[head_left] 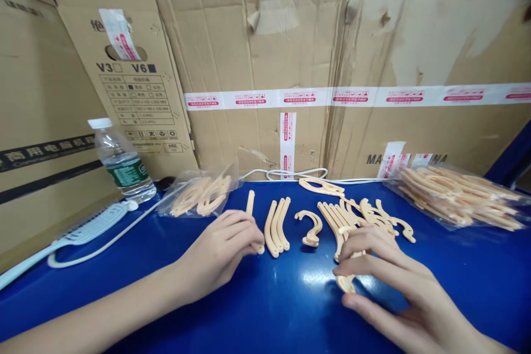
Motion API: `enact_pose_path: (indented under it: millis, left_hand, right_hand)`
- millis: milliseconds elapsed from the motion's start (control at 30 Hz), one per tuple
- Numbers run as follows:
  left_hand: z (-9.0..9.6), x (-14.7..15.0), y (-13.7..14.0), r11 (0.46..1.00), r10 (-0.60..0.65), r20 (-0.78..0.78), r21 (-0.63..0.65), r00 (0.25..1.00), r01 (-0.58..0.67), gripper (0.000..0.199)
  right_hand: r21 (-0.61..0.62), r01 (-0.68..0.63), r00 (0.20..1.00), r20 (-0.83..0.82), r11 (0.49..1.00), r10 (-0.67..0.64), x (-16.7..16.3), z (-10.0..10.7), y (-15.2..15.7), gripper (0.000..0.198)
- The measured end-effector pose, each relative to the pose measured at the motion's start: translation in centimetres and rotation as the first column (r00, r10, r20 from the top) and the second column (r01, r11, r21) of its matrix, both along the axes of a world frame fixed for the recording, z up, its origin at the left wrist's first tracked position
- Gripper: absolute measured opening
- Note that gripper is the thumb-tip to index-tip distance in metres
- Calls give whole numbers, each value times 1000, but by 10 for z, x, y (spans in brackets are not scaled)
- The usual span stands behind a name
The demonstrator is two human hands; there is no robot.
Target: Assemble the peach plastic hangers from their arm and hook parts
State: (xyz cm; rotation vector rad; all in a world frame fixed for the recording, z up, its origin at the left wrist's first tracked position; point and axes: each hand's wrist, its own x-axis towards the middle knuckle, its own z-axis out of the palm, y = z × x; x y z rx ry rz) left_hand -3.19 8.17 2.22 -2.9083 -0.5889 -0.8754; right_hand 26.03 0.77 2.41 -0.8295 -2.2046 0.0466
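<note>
My left hand (230, 240) is closed, fingertips pinched on a slim, curved beige strip (251, 203) with small holes at its ends. Just right of it, several matching curved strips (276, 227) lie side by side. A hook-shaped beige piece (311, 224) with a rounded base stands beyond them. My right hand (385, 276) curls around a similar hook-shaped piece (345, 284); its base shows between thumb and index finger, and the fingers cover its middle. Behind that hand lies a bunch of beige strips and curved parts (329, 221), partly hidden by the fingers.
Clear bags of beige parts lie at back left (199, 196) and back right (460, 196). An oval beige piece (321, 186) rests near the white cable (286, 172). A water bottle (126, 171) and pale blue brush (93, 227) sit left. Cardboard (257, 55) walls the blue table (265, 310).
</note>
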Motion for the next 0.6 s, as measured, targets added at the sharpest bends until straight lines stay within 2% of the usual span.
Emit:
enact_pose_path:
  millis: [100, 167, 400, 500, 600]
  left_hand:
    - [-13, -10, 4, 986, -43, 36, -160, 998, 48, 20]
    - [-19, -12, 5, 975, -45, 72, -213, 996, 60, 22]
    - [-27, -12, 6, 972, -2, 52, -234, 999, 15, 31]
    - [-27, -13, 4, 964, 33, 25, -265, 999, -25, 30]
    - [-26, -13, 2, 964, 38, 17, -262, 999, -33, 30]
  right_hand:
    - [52, 68, 997, 25, 996, -70, 0, -1, 9, 4]
    - [66, 103, 993, 55, 992, -107, -1, -1, 16, 5]
    - [16, 162, 972, 171, 987, -162, -8, 4, 49, 8]
    - [-46, 129, 976, 180, 991, -119, -11, 0, 66, 8]
    - [-189, 62, 984, 176, 980, -28, -10, -3, 77, 10]
